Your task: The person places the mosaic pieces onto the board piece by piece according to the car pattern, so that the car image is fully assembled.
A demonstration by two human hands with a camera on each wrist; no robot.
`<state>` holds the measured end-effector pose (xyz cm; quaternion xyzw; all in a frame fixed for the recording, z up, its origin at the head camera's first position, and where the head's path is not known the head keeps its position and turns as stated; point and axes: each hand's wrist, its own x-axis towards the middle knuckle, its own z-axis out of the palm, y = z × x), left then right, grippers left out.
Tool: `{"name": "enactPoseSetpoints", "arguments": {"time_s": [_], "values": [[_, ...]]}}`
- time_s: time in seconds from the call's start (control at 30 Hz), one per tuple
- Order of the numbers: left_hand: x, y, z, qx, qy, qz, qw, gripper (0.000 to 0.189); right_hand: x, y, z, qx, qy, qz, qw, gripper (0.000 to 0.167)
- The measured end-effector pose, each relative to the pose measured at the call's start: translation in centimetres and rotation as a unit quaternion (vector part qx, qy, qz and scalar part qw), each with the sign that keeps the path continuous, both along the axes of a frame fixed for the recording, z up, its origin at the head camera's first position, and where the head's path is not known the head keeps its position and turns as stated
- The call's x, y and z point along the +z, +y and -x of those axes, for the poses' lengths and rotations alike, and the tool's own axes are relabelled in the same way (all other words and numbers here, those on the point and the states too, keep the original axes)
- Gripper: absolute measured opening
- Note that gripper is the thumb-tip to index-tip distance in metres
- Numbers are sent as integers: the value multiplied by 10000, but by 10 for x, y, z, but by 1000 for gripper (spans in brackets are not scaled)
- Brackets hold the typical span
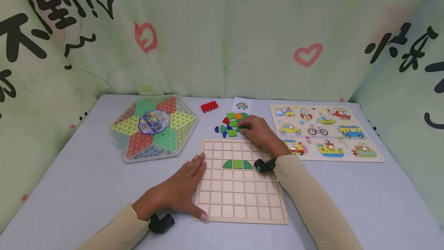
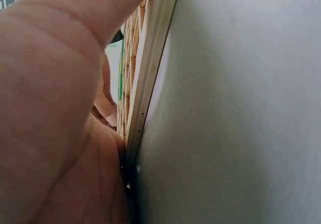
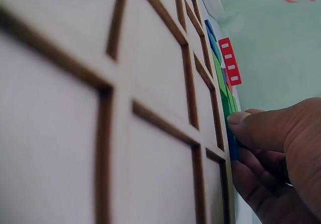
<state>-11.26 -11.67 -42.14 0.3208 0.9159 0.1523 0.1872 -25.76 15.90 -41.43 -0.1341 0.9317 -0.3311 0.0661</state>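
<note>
A wooden grid board (image 1: 225,198) lies flat in front of me. My left hand (image 1: 182,186) rests along its left edge, fingers extended and thumb on the near corner; the left wrist view shows the board's side edge (image 2: 153,58) close to the palm. One light green square (image 1: 237,164) sits in the grid between two dark green quarter-circle pieces (image 1: 227,164). Beyond the far edge, my right hand (image 1: 258,130) reaches into a loose pile of coloured flat pieces (image 1: 232,133). Its thumb and bent fingers touch green and blue pieces there; whether they pinch one is hidden.
Behind the pile lie a small printed card (image 1: 242,104) and a red block with white marks (image 1: 209,107). On the left is a hexagonal Chinese checkers board (image 1: 166,140). A vehicle picture puzzle board (image 1: 301,131) lies on the right, partly behind my right wrist.
</note>
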Motion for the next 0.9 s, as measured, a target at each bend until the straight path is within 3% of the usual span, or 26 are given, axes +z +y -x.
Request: {"name": "enactPoseSetpoints", "arguments": {"time_s": [0.53,0.7,0.9], "values": [[1,0,0,-19,31,-89,10000,134,5,0,5,-56,-185,-439,9988,28],[-1,-1,0,-19,21,-103,9999,134,5,2,2,-189,-246,-224,9993,26],[-2,0,0,-5,5,-40,10000,135,1,6,-2,-451,82,363,9983,18]]}}
